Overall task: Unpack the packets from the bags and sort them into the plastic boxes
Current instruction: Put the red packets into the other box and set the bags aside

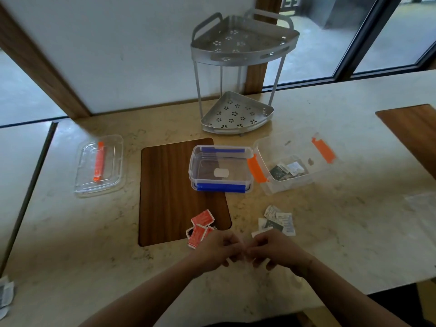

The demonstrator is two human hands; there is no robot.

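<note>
My left hand (219, 250) and my right hand (273, 250) meet fingertip to fingertip low over the counter. Both pinch a thin clear bag (244, 244) that is barely visible between them. Several red packets (200, 226) lie just beyond my left hand, at the corner of the wooden inset. Beyond my right hand lie several white and grey packets (278, 221). Further back stands a clear box with blue clips (220, 169). To its right an open clear box with orange clips (295, 161) holds several grey and white packets (286, 171).
A clear lid with an orange strip (99, 165) lies at the left. A grey two-tier corner rack (238, 114) stands at the back by the wall. A crumpled clear bag (420, 204) lies at the right edge, and loose packets (4, 295) at the bottom left.
</note>
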